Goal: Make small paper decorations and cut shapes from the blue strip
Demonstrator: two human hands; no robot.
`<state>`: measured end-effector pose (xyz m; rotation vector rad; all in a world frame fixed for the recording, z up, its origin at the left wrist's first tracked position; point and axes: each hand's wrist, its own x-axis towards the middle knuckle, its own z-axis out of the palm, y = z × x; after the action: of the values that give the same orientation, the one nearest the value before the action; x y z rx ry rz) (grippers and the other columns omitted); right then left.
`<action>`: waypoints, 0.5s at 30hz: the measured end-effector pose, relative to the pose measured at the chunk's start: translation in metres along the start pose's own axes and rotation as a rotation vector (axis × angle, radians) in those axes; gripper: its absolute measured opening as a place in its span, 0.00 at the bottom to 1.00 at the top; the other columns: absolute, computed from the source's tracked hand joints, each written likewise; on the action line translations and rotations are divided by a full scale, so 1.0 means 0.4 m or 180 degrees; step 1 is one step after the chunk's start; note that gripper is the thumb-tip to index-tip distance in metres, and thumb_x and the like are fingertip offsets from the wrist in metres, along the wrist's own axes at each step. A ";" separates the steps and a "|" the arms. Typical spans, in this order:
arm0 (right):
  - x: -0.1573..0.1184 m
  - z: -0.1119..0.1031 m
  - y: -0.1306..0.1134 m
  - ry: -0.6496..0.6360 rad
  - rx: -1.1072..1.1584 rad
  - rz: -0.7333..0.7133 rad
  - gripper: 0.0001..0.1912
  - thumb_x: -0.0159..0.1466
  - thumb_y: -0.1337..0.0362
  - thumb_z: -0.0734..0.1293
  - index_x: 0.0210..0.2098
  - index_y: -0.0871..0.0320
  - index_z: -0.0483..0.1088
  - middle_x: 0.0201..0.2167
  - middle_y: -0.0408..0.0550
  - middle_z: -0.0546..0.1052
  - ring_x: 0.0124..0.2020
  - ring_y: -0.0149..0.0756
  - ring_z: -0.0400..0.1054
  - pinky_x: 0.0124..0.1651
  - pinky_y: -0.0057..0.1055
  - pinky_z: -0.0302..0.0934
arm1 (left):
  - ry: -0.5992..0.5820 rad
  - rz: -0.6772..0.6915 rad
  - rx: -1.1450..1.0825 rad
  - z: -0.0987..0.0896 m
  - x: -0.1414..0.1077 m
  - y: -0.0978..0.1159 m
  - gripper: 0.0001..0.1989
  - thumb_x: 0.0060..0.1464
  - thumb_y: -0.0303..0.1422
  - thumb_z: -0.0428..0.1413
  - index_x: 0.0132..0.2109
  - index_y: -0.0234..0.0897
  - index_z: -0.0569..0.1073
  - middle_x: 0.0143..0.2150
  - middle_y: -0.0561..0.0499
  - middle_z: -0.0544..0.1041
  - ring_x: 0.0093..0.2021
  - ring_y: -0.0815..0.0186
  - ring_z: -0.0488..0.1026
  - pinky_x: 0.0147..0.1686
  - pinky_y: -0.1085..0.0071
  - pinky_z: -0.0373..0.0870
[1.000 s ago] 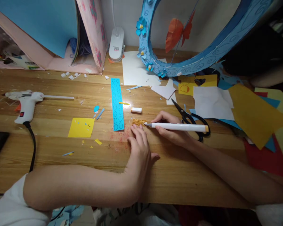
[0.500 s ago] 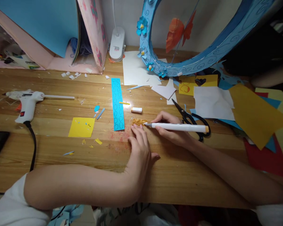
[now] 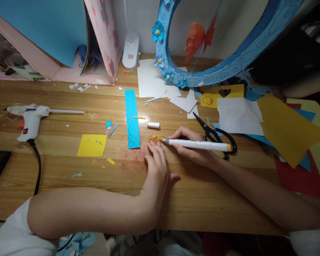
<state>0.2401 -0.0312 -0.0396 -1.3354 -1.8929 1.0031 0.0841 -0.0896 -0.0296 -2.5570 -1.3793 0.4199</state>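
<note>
My right hand [image 3: 192, 145] is closed around a white marker [image 3: 202, 144] with an orange end, its grey tip on a small orange-brown strip [image 3: 156, 138]. My left hand [image 3: 159, 166] lies with fingers stretched out, fingertips on the lower edge of that strip and thumb apart on the table. The marker's white cap [image 3: 153, 125] rests just above the strip. Left of it is a blue paper strip [image 3: 132, 122] with rows of drawn circles, a thin yellow sliver [image 3: 140, 117] lying across its right edge. Black-handled scissors [image 3: 216, 134] lie partly behind my right hand.
A white glue gun [image 3: 32, 119] with its cord lies at the left, near a yellow paper square [image 3: 92, 145] and scraps. Behind stand a pink box [image 3: 104, 42], a white clip base [image 3: 131, 51] and a blue ring [image 3: 200, 76]. Coloured paper [image 3: 288, 131] piles up at right.
The marker tip has shifted slightly left along the orange-brown strip with my right hand. My left hand stays in place; the whole view has moved a little.
</note>
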 end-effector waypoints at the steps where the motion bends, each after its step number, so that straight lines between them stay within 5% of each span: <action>1: 0.000 0.001 0.001 0.0019 0.0014 -0.0010 0.04 0.59 0.63 0.65 0.32 0.56 0.66 0.28 0.45 0.72 0.28 0.34 0.63 0.28 0.29 0.54 | 0.0014 0.0001 0.0011 0.002 0.001 0.001 0.44 0.52 0.52 0.49 0.62 0.15 0.57 0.60 0.22 0.61 0.61 0.41 0.59 0.50 0.57 0.66; 8: 0.000 0.001 0.014 0.0233 0.0210 0.0082 0.06 0.58 0.62 0.64 0.27 0.55 0.62 0.23 0.42 0.67 0.24 0.32 0.59 0.25 0.29 0.51 | -0.0065 0.0041 0.0073 -0.006 0.002 -0.002 0.43 0.54 0.53 0.47 0.61 0.14 0.57 0.60 0.23 0.61 0.60 0.42 0.60 0.52 0.57 0.64; 15: -0.003 0.003 0.003 0.0077 -0.0016 -0.0010 0.03 0.58 0.65 0.65 0.33 0.55 0.67 0.28 0.44 0.72 0.28 0.34 0.64 0.28 0.29 0.55 | -0.0065 0.0019 -0.0037 0.002 0.001 -0.001 0.43 0.53 0.53 0.48 0.62 0.18 0.57 0.61 0.24 0.61 0.61 0.42 0.59 0.51 0.57 0.65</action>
<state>0.2403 -0.0324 -0.0413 -1.3412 -1.8802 0.9770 0.0836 -0.0890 -0.0304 -2.5737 -1.3853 0.4415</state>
